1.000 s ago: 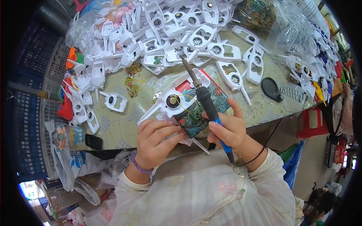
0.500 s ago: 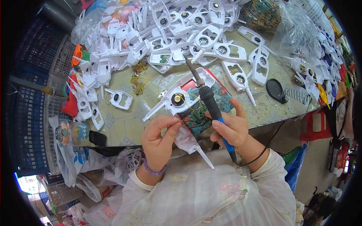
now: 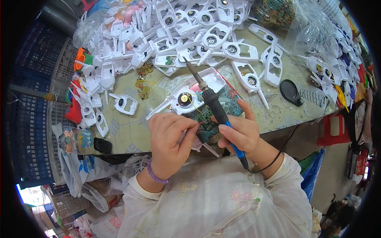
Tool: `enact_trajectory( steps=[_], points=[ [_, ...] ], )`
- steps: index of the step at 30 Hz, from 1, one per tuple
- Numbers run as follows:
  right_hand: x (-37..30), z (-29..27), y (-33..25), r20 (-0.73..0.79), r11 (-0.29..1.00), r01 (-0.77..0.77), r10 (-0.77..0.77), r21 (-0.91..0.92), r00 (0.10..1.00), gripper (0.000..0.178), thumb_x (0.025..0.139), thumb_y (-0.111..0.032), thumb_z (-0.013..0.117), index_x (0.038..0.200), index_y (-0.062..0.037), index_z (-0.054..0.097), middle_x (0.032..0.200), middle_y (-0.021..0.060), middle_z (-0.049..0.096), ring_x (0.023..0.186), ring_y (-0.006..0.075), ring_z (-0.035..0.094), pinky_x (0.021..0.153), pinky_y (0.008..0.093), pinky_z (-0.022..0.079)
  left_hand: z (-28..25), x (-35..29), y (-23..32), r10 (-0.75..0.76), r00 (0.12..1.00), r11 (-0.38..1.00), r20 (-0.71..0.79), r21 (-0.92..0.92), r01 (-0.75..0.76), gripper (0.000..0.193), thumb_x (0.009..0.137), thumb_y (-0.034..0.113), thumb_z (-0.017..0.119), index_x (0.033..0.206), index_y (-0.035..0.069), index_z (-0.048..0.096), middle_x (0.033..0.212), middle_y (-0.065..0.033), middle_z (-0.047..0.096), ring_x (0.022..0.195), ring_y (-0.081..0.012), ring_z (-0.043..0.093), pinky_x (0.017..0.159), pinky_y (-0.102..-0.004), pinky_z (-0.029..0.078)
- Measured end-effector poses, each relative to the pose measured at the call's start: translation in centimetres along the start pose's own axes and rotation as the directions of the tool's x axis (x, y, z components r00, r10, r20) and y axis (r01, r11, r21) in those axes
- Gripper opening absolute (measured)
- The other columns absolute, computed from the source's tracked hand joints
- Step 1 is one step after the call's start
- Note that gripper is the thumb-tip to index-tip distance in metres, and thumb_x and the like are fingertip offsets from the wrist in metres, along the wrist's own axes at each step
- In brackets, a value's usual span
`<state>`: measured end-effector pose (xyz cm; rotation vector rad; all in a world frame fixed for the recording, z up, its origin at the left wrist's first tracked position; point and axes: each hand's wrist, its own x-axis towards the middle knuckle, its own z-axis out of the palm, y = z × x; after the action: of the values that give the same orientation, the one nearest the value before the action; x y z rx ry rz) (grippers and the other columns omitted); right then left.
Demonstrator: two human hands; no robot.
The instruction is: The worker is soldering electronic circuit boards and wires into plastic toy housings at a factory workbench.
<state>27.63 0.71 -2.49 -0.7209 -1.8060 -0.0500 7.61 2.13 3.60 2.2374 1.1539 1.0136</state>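
My left hand [image 3: 171, 137] is closed, with thumb and forefinger pinching a thin red wire [image 3: 201, 122]. A soldering iron [image 3: 216, 104] with a black and blue handle rests in my right hand [image 3: 243, 133], its metal tip slanting up and away to the left. Under the iron lies a white plastic housing [image 3: 214, 80] with a round black speaker [image 3: 184, 99], from which a yellow wire runs. Beside the speaker is a small green circuit board [image 3: 204, 116], partly hidden by my fingers. Another white piece [image 3: 209, 149] shows at the table edge below my hands, mostly covered.
White housings with speakers [image 3: 210, 40] are heaped across the back of the table [image 3: 131, 131]. Wired boards [image 3: 143, 81] lie left of centre. At right are a black round-ended piece [image 3: 291, 93] and a coiled spring stand [image 3: 313, 97]. The iron's cord [image 3: 279, 154] hangs by my right forearm.
My left hand has come up, now covering more of the lower white piece; the red wire shows at its fingertips. The iron and the white housing have shifted slightly left.
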Motion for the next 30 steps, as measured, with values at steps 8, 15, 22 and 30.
enact_trajectory(
  steps=[8,15,22,30],
  points=[
    [0.6,-0.3,0.3,0.055,1.000,0.007,-0.008,0.025,0.998,0.037,0.080,-0.029,0.068,0.111,-0.0116,0.059,0.085,0.0059,0.065,0.073,0.0168,0.065,0.101,0.0484,0.036,-1.2,2.4,-0.6,0.405,0.848,0.866,0.342,0.153,-0.475,0.023,0.068,0.005,0.064,0.090,0.002,0.060,0.105,-0.0114,0.061,0.103,-0.0283,0.059,0.081,-0.0374,0.050],
    [1.0,-0.4,1.0,0.064,0.998,0.012,-0.015,0.061,0.998,0.036,0.079,-0.028,0.069,0.109,-0.0112,0.060,0.086,0.0055,0.066,0.072,0.0174,0.065,0.101,0.0482,0.037,-1.7,3.0,-0.7,0.486,0.809,0.822,0.331,0.141,-0.551,0.024,0.070,0.006,0.063,0.093,-0.001,0.060,0.100,-0.0133,0.061,0.093,-0.0281,0.062,0.078,-0.0365,0.052],
    [1.4,-0.3,1.1,0.075,0.996,-0.008,0.001,0.094,0.997,0.035,0.077,-0.025,0.070,0.107,-0.0106,0.059,0.084,0.0050,0.066,0.071,0.0175,0.065,0.100,0.0476,0.038,-0.8,2.3,-1.2,0.374,0.913,0.915,0.164,0.094,-0.392,0.025,0.068,0.003,0.068,0.092,0.003,0.062,0.091,-0.0089,0.061,0.082,-0.0263,0.059,0.080,-0.0394,0.048],
    [1.4,-0.2,1.3,0.069,0.995,-0.006,-0.001,0.101,0.998,0.038,0.077,-0.025,0.071,0.109,-0.0103,0.058,0.083,0.0040,0.066,0.070,0.0172,0.065,0.100,0.0476,0.038,-0.9,3.9,-0.9,0.438,0.848,0.892,0.298,-0.025,-0.452,0.021,0.064,0.007,0.072,0.084,0.007,0.065,0.083,-0.0052,0.060,0.083,-0.0239,0.059,0.073,-0.0370,0.046]
  ],
)
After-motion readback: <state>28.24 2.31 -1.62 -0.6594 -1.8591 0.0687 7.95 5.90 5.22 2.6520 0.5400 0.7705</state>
